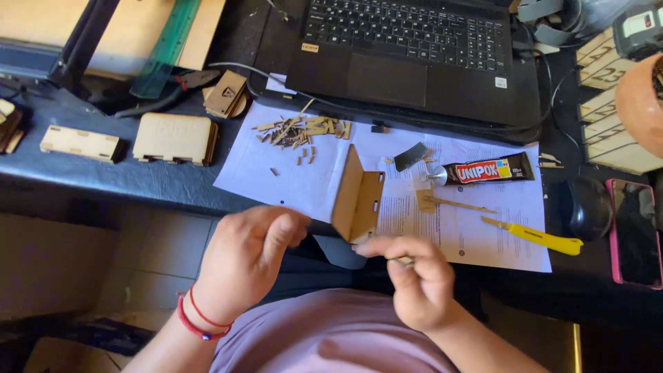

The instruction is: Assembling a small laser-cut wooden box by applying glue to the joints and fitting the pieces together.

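My right hand [418,280] pinches the lower edge of a folded plywood piece [356,197], two thin panels joined at an angle, held up over the white paper sheets [297,173]. A thin wooden sliver [404,261] also sits between that hand's fingers. My left hand [248,259], with red cords at the wrist, is curled beside the piece on its left and does not touch it; nothing shows in it. A black glue tube [490,169] with its cap off lies on the paper, right of the piece.
A yellow utility knife [539,238], a wooden stick [456,204] and a pile of small wood offcuts [300,130] lie on the paper. Behind is an open laptop [414,48]. Two finished plywood boxes [176,138] sit left; a mouse [587,207] and a pink-cased phone [635,231] sit right.
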